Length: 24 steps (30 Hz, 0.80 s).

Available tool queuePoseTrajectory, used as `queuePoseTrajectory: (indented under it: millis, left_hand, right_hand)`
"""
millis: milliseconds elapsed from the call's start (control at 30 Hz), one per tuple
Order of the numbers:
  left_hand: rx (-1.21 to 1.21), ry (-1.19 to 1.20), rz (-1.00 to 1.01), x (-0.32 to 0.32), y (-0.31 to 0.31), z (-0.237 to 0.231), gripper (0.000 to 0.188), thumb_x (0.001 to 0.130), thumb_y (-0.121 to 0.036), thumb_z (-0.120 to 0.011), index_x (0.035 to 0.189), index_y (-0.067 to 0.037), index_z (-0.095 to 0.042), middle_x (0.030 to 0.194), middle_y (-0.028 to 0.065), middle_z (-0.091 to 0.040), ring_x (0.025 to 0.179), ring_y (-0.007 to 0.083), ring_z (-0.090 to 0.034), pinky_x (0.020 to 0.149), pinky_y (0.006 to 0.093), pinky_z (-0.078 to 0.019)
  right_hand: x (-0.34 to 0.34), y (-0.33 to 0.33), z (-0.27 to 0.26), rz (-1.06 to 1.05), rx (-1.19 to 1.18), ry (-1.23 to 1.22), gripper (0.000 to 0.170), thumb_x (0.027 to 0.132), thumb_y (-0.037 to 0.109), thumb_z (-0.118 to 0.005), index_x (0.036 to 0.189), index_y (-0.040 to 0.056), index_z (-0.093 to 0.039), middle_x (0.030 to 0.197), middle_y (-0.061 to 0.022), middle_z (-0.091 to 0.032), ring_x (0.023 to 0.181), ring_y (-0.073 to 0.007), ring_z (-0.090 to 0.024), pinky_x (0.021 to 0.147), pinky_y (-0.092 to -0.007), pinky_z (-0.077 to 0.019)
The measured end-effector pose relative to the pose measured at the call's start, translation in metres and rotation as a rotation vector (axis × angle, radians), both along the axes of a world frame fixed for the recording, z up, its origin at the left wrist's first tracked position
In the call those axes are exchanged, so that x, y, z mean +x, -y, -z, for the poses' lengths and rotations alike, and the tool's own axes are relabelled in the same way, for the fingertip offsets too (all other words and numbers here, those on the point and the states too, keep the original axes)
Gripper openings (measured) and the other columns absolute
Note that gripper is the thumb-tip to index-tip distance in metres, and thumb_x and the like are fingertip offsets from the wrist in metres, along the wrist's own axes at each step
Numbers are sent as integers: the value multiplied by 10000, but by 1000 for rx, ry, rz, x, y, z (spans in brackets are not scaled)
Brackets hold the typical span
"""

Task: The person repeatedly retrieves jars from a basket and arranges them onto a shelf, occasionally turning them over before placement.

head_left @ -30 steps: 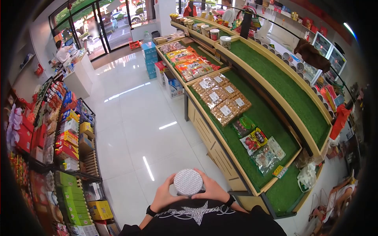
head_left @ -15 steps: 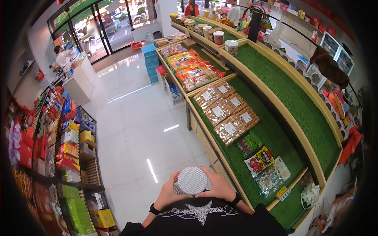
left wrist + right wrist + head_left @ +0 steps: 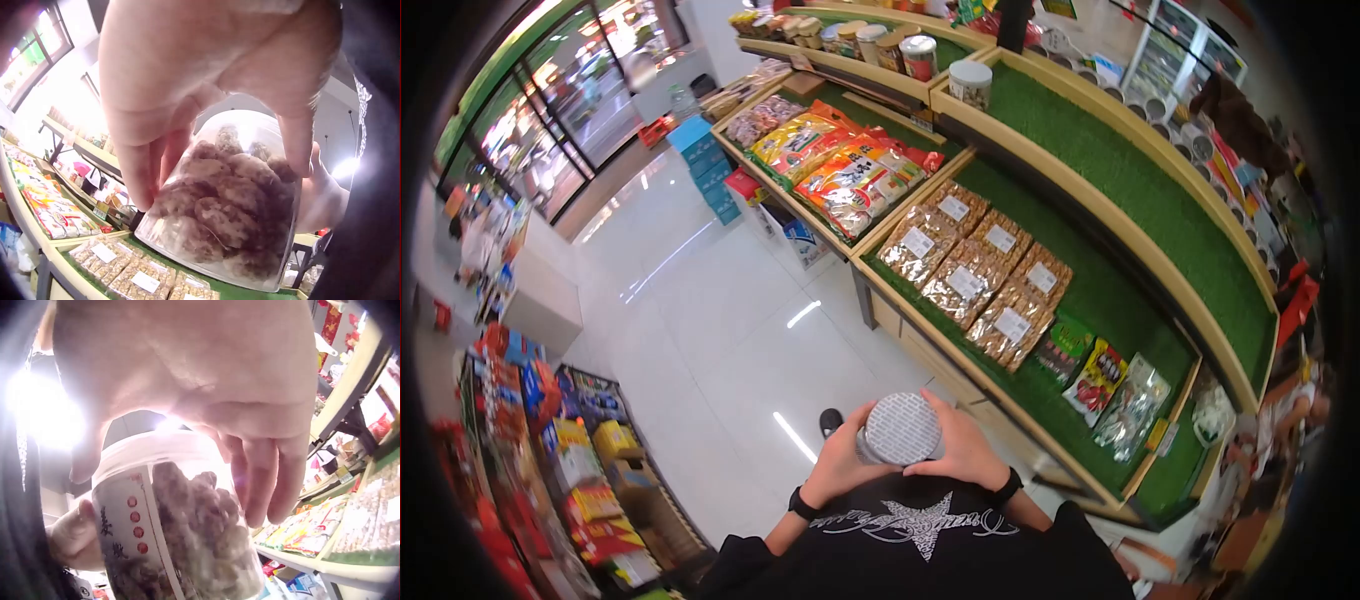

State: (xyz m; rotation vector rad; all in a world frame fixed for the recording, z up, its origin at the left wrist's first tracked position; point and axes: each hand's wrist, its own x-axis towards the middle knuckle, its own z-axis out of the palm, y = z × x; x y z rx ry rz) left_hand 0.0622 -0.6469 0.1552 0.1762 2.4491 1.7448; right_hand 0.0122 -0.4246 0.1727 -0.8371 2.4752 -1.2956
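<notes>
A clear plastic jar (image 3: pixel 903 430) is held at the chest between both hands, its round whitish top covered in small print. Brown, lumpy dried pieces fill the jar (image 3: pixel 219 212), as the left wrist view shows through its wall. On the side in the right wrist view is a white label (image 3: pixel 128 531) with dark characters and red dots. My left hand (image 3: pixel 841 462) grips one side, thumb near the front and fingers round the back. From the opposite side my right hand (image 3: pixel 963 452) grips it, the thumbs close together in the head view.
Right of the hands runs a wooden display stand with green matting (image 3: pixel 1100 270). It bears nut-coloured blocks in clear packs (image 3: pixel 965 283), snack bags (image 3: pixel 1095 380) and a white-lidded jar (image 3: pixel 970 85). Boxed goods (image 3: pixel 590 505) fill shelves at left. A shoe (image 3: pixel 830 421) shows on the tiled floor.
The head view has turned, so the entrance and counter shift left and the display stand appears nearer. A shoe has come into view. Both hands keep hold of the jar.
</notes>
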Motion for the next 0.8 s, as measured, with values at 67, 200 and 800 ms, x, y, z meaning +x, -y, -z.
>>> queuePoseTrajectory:
  millis: [67,200,800]
  left_hand:
    - [-19,-21,45,-22,37,-4,938,614,-261,-877,1364,18,-387,1292,206,-542,1197,322,-543,998,379,-437]
    - [-169,32,245,-67,118,-5,920,615,-263,-869,1352,21,-396,1283,217,-542,1171,345,-551,977,392,-449]
    - [-360,-124,738,-316,42,154,1048,589,-116,-824,1445,-63,-222,1329,274,-422,1208,433,-461,1010,434,-429]
  right_hand:
    - [-9,36,-4,57,34,48,1100,609,503,-830,1412,-21,-291,1262,-279,-509,1150,-411,-531,967,-432,-428]
    - [-18,109,-3,168,79,162,1125,583,485,-853,1420,-12,-290,1332,-275,-461,1217,-407,-489,1008,-417,-407]
    - [-181,99,176,692,44,224,1061,590,269,-861,1406,3,-237,1326,-269,-444,1215,-411,-482,991,-433,-442]
